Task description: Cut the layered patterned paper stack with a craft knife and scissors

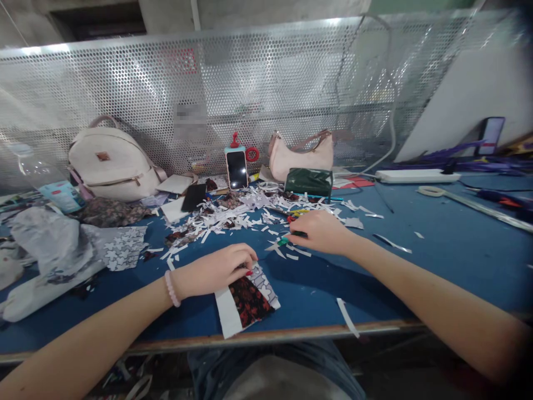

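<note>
Fabric piece (250,300) lies at the tabletop's (437,244) front edge, pinned by the left hand (214,272); right hand (320,232) closes on scissors (287,240). Lifting them cleanly seems wise.

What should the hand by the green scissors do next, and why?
Probably close its fingers round the scissors and lift them. The right hand rests on their green handle among the paper scraps, not yet gripping as far as I can tell, while the left hand presses down the patterned fabric piece near the table edge.
</note>
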`<state>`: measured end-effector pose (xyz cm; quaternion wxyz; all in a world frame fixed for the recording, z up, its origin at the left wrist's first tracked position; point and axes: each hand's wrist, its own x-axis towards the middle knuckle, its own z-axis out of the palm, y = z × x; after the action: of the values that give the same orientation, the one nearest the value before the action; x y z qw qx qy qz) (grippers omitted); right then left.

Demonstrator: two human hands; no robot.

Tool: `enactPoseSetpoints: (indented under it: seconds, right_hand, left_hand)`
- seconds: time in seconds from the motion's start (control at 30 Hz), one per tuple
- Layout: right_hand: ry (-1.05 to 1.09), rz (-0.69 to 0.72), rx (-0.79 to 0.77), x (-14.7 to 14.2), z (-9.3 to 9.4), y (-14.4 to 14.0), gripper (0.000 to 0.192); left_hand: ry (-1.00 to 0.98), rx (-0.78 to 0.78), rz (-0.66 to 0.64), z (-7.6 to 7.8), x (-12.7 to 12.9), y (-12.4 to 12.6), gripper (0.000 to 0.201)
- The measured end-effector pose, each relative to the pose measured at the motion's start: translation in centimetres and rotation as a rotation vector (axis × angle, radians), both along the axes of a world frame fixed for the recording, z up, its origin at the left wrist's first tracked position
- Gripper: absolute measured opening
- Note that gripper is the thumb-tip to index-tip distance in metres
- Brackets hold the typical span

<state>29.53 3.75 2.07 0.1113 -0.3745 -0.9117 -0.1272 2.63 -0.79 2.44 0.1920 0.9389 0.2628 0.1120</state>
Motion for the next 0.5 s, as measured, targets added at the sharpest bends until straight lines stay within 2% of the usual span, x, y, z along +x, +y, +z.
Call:
enactPoseSetpoints:
  seconds: [0.27,0.43,0.5]
  right_hand:
    - [-0.009,0.009,-0.011,0.0,-0.1,0.0,0.039]
    - [-0.012,0.003,-0.011,0.0,-0.1,0.0,0.038]
    - [-0.009,0.005,-0.009,0.0,-0.1,0.0,0.038]
  left_hand:
    - [0.025,0.077,-0.017,0.4,-0.4,0.4,0.009]
    - [0.049,0.198,-0.019,0.9,-0.8,0.8,0.009]
    - [0.043,0.266,0.017,1.1,-1.1,1.1,0.011]
